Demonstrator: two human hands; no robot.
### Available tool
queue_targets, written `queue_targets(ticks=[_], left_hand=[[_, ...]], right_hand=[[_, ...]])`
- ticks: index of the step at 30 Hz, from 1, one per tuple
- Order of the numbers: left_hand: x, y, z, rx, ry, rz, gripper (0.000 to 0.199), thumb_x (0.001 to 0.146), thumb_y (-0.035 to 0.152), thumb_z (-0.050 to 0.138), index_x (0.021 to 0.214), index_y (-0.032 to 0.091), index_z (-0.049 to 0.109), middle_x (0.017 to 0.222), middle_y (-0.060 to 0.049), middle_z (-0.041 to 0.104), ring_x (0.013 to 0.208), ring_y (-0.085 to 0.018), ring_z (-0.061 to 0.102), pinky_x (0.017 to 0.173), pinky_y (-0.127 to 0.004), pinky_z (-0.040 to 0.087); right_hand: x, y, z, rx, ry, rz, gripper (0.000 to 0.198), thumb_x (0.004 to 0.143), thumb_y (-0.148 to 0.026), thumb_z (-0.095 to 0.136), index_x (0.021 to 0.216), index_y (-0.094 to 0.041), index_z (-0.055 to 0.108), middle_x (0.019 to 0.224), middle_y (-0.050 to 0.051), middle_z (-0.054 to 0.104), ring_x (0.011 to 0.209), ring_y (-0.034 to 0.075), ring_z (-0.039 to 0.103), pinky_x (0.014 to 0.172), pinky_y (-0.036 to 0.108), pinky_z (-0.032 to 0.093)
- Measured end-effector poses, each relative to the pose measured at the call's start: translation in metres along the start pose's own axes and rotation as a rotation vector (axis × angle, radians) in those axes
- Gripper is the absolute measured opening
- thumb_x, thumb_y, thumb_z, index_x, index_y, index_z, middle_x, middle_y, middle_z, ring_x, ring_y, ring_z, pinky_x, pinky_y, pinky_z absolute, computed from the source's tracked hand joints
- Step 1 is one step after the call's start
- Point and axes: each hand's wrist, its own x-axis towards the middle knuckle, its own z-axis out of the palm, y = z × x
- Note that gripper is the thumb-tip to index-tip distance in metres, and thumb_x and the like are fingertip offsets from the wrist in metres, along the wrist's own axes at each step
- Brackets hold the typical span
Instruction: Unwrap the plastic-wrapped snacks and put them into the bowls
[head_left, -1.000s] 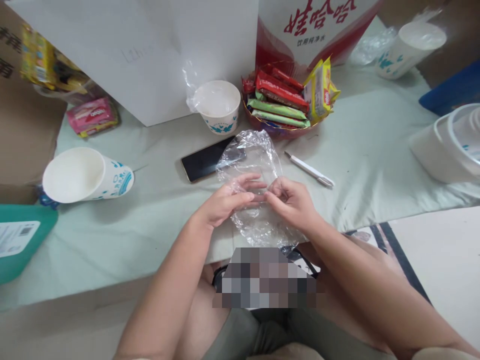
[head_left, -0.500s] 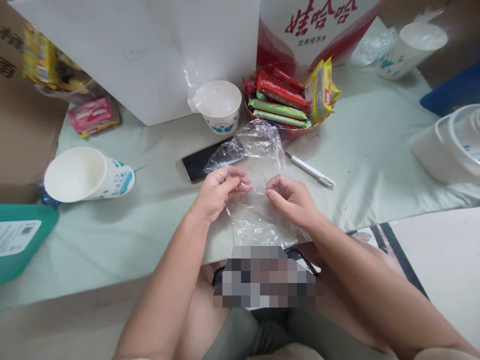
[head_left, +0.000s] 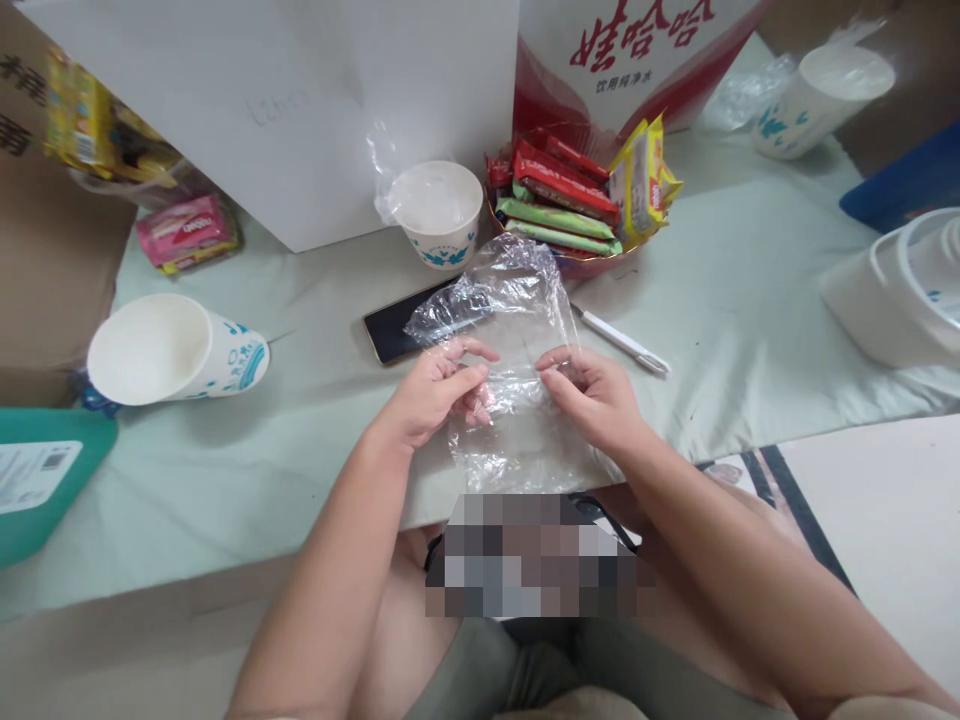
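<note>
A clear, thin plastic bag (head_left: pixel 517 455) hangs between my two hands, over the near edge of the cloth-covered table. On its left side my left hand (head_left: pixel 439 392) holds the film, index finger stretched out above the thumb and the other fingers showing through the plastic. My right hand (head_left: pixel 592 398) pinches the opposite side between thumb and curled fingers. The bag's crumpled upper part covers the right end of a black phone (head_left: pixel 401 325). A white craft knife or pen (head_left: pixel 622 340) lies just beyond my right hand.
A paper cup with plastic film in it (head_left: pixel 442 225) stands beside a bowl of wrapped snacks (head_left: pixel 577 265). Another cup (head_left: pixel 217 350) is at left, near a pink snack pack (head_left: pixel 187 235). White containers (head_left: pixel 885 300) stand at right. A large white box (head_left: pixel 300 120) rises behind.
My hands have drawn slightly apart, stretching the bag's film between them. The left thumb and index finger have spread, and the right fingers have shifted along the bag's side.
</note>
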Motion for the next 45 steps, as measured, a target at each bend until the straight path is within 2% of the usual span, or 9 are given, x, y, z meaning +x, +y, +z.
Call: queue_targets(ticks=[8, 14, 21, 26, 30, 34, 38, 41, 45], left_hand=[[0.001, 0.000, 0.000, -0.079, -0.013, 0.061, 0.030, 0.074, 0.030, 0.081, 0.094, 0.019, 0.061, 0.059, 0.005, 0.065, 0.047, -0.012, 0.063, 0.044, -0.019, 0.044], [0.004, -0.003, -0.002, -0.075, 0.057, 0.076, 0.027, 0.069, 0.028, 0.080, 0.085, 0.018, 0.061, 0.057, 0.004, 0.065, 0.043, -0.010, 0.059, 0.043, -0.019, 0.046], [0.006, 0.000, 0.003, -0.115, 0.142, 0.147, 0.024, 0.068, 0.023, 0.079, 0.086, 0.018, 0.064, 0.056, 0.005, 0.065, 0.040, -0.009, 0.055, 0.039, -0.018, 0.043], [0.005, 0.002, 0.004, -0.165, 0.122, 0.170, 0.016, 0.067, 0.022, 0.080, 0.074, 0.017, 0.067, 0.057, 0.004, 0.064, 0.042, -0.009, 0.057, 0.041, -0.019, 0.046], [0.003, 0.000, -0.003, -0.126, 0.040, 0.155, 0.018, 0.069, 0.029, 0.082, 0.069, 0.016, 0.070, 0.059, 0.001, 0.066, 0.045, -0.010, 0.059, 0.044, -0.021, 0.047], [0.000, 0.001, -0.009, -0.059, -0.090, 0.100, 0.017, 0.067, 0.028, 0.083, 0.065, 0.014, 0.072, 0.058, -0.002, 0.066, 0.049, -0.013, 0.063, 0.049, -0.022, 0.049], [0.000, 0.004, -0.014, -0.072, -0.072, 0.088, 0.008, 0.062, 0.022, 0.075, 0.065, 0.015, 0.074, 0.061, -0.002, 0.067, 0.048, -0.011, 0.061, 0.047, -0.022, 0.045], [0.001, 0.005, -0.018, -0.082, -0.064, 0.111, 0.016, 0.063, 0.028, 0.070, 0.067, 0.013, 0.075, 0.064, -0.006, 0.069, 0.052, -0.013, 0.060, 0.048, -0.024, 0.046], [0.000, 0.010, -0.020, -0.054, -0.023, 0.198, 0.063, 0.080, 0.068, 0.052, 0.066, 0.011, 0.076, 0.064, -0.012, 0.069, 0.055, -0.018, 0.062, 0.052, -0.030, 0.049]], right_hand=[[0.001, -0.001, 0.002, 0.171, -0.018, 0.112, 0.024, 0.084, -0.042, 0.062, 0.097, -0.022, 0.058, 0.055, -0.007, 0.051, 0.048, 0.010, 0.047, 0.050, 0.026, 0.037], [0.001, 0.002, 0.002, 0.238, 0.004, 0.135, 0.021, 0.084, -0.041, 0.061, 0.095, -0.023, 0.058, 0.057, -0.007, 0.054, 0.047, 0.010, 0.051, 0.050, 0.025, 0.041], [0.002, 0.007, 0.004, 0.229, 0.065, -0.049, 0.014, 0.091, -0.036, 0.059, 0.089, -0.023, 0.063, 0.061, -0.006, 0.054, 0.047, 0.007, 0.048, 0.049, 0.024, 0.041], [0.002, 0.010, 0.002, 0.205, 0.006, -0.141, 0.016, 0.093, -0.030, 0.055, 0.085, -0.023, 0.067, 0.066, -0.004, 0.059, 0.048, 0.008, 0.053, 0.050, 0.024, 0.045], [0.003, 0.014, -0.003, 0.151, -0.043, -0.192, 0.016, 0.084, -0.015, 0.055, 0.074, -0.021, 0.067, 0.099, 0.002, 0.070, 0.051, 0.005, 0.054, 0.052, 0.025, 0.049], [0.003, 0.016, -0.006, 0.194, -0.073, -0.214, 0.031, 0.078, -0.009, 0.052, 0.093, -0.026, 0.074, 0.129, 0.004, 0.067, 0.055, 0.006, 0.055, 0.050, 0.026, 0.049], [0.000, 0.011, -0.009, 0.133, -0.080, -0.289, 0.024, 0.071, -0.006, 0.050, 0.058, -0.021, 0.064, 0.119, 0.002, 0.072, 0.080, 0.013, 0.067, 0.065, 0.029, 0.052], [-0.001, 0.008, -0.013, 0.103, -0.037, -0.325, 0.025, 0.068, -0.006, 0.048, 0.049, -0.020, 0.056, 0.109, 0.001, 0.074, 0.094, 0.016, 0.069, 0.075, 0.030, 0.052], [0.003, 0.009, -0.012, 0.102, 0.039, -0.169, 0.020, 0.073, -0.012, 0.048, 0.061, -0.021, 0.061, 0.102, 0.002, 0.074, 0.090, 0.016, 0.067, 0.075, 0.031, 0.051]])
